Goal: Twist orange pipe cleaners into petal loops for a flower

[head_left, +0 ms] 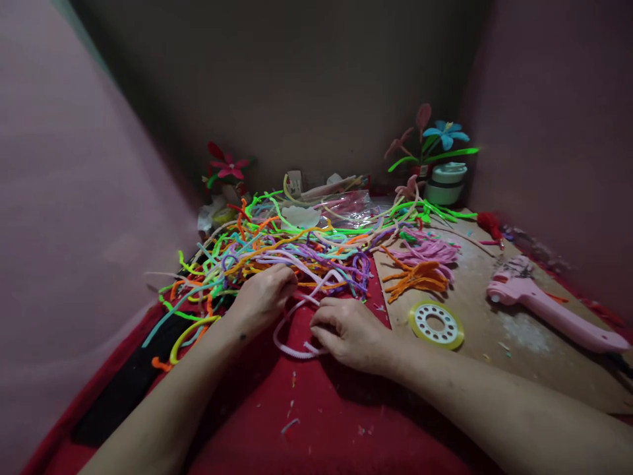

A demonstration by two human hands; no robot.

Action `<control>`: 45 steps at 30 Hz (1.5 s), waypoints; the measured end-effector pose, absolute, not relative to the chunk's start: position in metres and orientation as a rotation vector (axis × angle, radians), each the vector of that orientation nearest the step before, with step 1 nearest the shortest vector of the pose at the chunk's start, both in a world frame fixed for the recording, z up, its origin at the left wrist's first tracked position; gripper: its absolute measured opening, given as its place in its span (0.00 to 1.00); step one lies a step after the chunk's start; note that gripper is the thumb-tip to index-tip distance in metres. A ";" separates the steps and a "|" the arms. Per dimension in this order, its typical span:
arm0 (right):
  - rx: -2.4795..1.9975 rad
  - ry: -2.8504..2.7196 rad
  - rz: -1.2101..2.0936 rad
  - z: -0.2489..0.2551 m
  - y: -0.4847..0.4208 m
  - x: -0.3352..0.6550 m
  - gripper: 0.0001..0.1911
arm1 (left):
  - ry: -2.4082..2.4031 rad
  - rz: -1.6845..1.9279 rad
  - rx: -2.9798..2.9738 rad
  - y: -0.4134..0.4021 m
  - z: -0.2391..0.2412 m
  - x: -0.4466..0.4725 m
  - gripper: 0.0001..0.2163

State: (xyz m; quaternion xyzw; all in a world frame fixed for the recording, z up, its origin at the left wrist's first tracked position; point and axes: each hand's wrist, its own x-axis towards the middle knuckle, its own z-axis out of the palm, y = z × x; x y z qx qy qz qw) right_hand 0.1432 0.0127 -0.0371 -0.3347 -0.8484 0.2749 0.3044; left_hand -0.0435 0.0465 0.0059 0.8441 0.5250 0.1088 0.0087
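A pale lilac pipe cleaner (293,354) curves in a loop over the red cloth between my hands. My right hand (351,335) is closed, thumb and fingers pinching that pipe cleaner near its end. At the near edge of a big tangle of colourful pipe cleaners (267,247), my left hand (264,295) has its fingers curled together. Whatever lies inside those fingers is hidden. More pale lilac stems pass just beyond both hands.
On a brown board (475,369) at right lie a yellow-rimmed tape roll (436,324), an orange pipe-cleaner bundle (418,278), a pink bundle (430,251) and a pink glue gun (554,307). Behind stand a lidded pot (446,185), a blue flower (446,135) and a red flower (230,166).
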 end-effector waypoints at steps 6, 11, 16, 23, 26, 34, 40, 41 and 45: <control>-0.906 -2.232 0.748 -0.035 0.014 0.144 0.09 | 1.725 0.834 2.586 0.036 0.014 -0.039 0.06; -0.879 -1.955 0.923 -0.030 0.014 0.143 0.14 | 1.657 1.287 3.040 0.023 0.020 -0.037 0.05; -0.694 -1.523 1.243 -0.024 0.014 0.141 0.19 | 1.379 0.948 3.249 0.009 0.020 -0.019 0.02; -0.671 -1.094 1.499 -0.014 0.026 0.147 0.13 | 1.260 0.910 2.903 0.018 0.015 -0.017 0.10; -0.579 -0.916 1.544 -0.006 0.035 0.155 0.13 | 1.387 0.951 2.539 0.023 0.018 -0.028 0.09; -0.453 -0.631 1.565 0.006 0.062 0.178 0.13 | 1.373 0.724 1.932 0.030 0.036 -0.037 0.13; -0.562 -0.460 1.531 0.006 0.071 0.185 0.17 | 1.384 0.780 1.798 0.028 0.043 -0.044 0.10; -0.558 -0.444 1.531 0.006 0.072 0.184 0.16 | 1.407 0.832 1.761 0.029 0.042 -0.046 0.10; -0.548 -0.387 1.556 0.003 0.072 0.183 0.14 | 1.495 1.118 1.621 0.033 0.039 -0.049 0.09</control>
